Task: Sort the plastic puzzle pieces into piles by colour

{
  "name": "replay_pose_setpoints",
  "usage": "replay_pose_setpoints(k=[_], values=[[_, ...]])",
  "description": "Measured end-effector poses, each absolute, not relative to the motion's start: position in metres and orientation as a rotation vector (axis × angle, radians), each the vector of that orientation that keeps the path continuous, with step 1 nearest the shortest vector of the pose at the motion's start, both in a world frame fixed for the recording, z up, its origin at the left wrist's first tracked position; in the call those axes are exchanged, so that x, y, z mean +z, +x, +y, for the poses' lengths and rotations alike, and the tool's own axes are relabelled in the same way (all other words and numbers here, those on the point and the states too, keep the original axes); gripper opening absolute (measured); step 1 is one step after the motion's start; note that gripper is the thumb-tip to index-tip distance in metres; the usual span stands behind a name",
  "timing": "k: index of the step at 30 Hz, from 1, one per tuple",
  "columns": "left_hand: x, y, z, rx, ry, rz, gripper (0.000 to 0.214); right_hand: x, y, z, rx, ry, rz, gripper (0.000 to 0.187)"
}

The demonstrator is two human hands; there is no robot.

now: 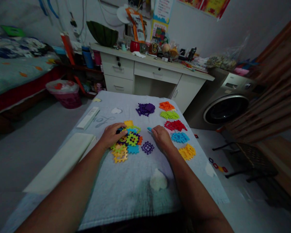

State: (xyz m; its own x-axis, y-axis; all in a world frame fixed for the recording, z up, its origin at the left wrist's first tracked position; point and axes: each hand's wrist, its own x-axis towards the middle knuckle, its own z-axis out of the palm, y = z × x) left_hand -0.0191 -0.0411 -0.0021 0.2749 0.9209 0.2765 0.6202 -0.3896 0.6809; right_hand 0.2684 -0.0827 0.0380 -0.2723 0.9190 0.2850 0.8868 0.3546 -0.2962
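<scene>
Fingers of your left hand [113, 134] curl down on the mixed pile [129, 143] of bumpy plastic grid squares; whether they grip one is hidden. Your right hand [163, 137] pinches a small blue piece [149, 129] near a purple square [147, 147]. Sorted colour heaps [175, 125] lie right of it on soft cloth [135, 184].

Part of the pile [127, 142] is covered by the left hand [111, 135]. A dark tile [118, 131] under its fingers is mostly hidden, so its grip cannot be told. Only the tip of a blue piece [149, 129] is seen at the right hand [162, 137], whose grip is likewise hidden. Both forearms are cut off by the lower edge. The small things on the desk [157, 69] are too dim to be told apart. The bed [12, 74] is cut by the left edge.
</scene>
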Motion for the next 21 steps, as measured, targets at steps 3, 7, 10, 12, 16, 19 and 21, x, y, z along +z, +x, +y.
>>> replay_pose_setpoints(k=[3, 7, 10, 12, 16, 19, 21], values=[[-0.002, -0.019, -0.041, 0.899, 2.108, 1.395, 0.049, 0.047, 0.296, -0.078, 0.110, -1.669, -2.120, 0.033], [-0.002, -0.019, -0.041, 0.920, 2.103, 1.394, 0.049, 0.060, 0.336, -0.078, 0.078, -1.890, -1.962, 0.033], [0.000, -0.019, -0.041, 0.912, 2.095, 1.392, 0.049, 0.067, 0.359, -0.082, 0.071, -2.002, -1.941, 0.034], [0.001, -0.018, -0.042, 0.911, 2.089, 1.395, 0.048, 0.069, 0.369, -0.085, 0.090, -2.045, -1.959, 0.036], [0.001, -0.018, -0.042, 0.912, 2.081, 1.401, 0.050, 0.071, 0.372, -0.089, 0.155, -2.128, -1.971, 0.036], [-0.001, -0.018, -0.041, 0.910, 2.081, 1.398, 0.051, 0.070, 0.366, -0.089, 0.178, -2.176, -1.970, 0.032], [-0.002, -0.019, -0.040, 0.918, 2.085, 1.389, 0.050, 0.070, 0.362, -0.088, 0.186, -2.211, -1.962, 0.030]])
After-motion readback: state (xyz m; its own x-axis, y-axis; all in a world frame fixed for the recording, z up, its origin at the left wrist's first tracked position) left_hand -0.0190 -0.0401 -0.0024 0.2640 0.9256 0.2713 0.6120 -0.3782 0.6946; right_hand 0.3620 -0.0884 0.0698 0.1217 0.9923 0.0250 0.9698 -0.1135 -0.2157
